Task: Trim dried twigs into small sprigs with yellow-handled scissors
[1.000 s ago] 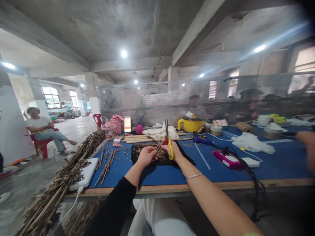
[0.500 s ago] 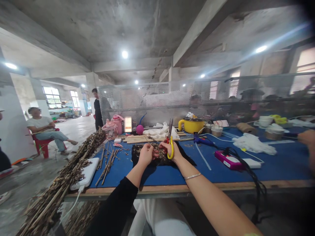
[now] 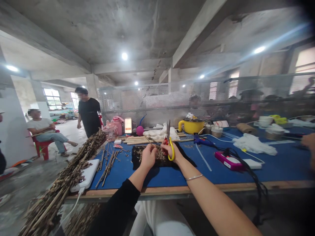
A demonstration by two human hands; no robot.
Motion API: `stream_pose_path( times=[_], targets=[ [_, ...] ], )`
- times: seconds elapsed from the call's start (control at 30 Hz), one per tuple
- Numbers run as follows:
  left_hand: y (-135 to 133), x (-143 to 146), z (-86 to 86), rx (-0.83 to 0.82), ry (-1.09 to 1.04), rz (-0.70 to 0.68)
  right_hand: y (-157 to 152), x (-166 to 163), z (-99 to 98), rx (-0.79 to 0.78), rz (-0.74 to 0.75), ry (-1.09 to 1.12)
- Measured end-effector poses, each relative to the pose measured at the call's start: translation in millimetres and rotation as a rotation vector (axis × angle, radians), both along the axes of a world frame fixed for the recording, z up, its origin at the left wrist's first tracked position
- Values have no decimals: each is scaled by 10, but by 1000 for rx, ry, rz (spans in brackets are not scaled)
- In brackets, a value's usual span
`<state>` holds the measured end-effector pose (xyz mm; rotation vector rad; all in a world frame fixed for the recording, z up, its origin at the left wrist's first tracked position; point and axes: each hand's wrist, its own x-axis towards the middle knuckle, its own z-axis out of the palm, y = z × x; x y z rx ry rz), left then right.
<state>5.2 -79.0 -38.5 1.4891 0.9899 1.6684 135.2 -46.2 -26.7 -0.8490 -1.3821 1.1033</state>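
Yellow-and-red-handled scissors [image 3: 168,132] point upward in my right hand [image 3: 169,151], with the yellow loop around the hand. My left hand [image 3: 148,156] is closed in a pinch just beside it, on what looks like a thin dried plant stem [image 3: 150,140]; its lower part is hidden by the fingers. Beneath both hands a black cloth [image 3: 136,162] lies on the blue table, carrying a pile of brown dried plant bits [image 3: 161,155]. Cut dry stalks [image 3: 109,167] lie to the left of the cloth.
A long bundle of dried plants [image 3: 66,173] lies along the left edge by a white power bank [image 3: 89,173]. Wooden sticks [image 3: 135,141], a yellow pot [image 3: 193,126], a blue glue gun [image 3: 204,140] and a magenta box [image 3: 227,160] surround the cloth. Other people are beyond the table.
My left hand has moved slightly right and up, closer to my right hand. The scissors have shifted slightly left. A person in black at the back left has stepped out further into view.
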Motion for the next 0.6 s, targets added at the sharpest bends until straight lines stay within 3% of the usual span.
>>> stream_pose_path(
  times=[0.1, 0.17, 0.33, 0.43, 0.6],
  targets=[
    [17, -5, 17, -15, -63, 41, 29, -21, -39, 36, 61, -56],
    [21, -33, 38, 2, -67, 88, 91, 31, -62, 94, 0, -107],
    [3, -84, 58, -61, -62, 122, 228, 310, -63, 353, -470, -540],
    [7, -67, 28, -133, -41, 45, 250, 413, -75, 236, -610, -823],
    [13, -38, 5, -187, -13, -5, 282, 443, -136, 48, -612, -995]
  ],
)
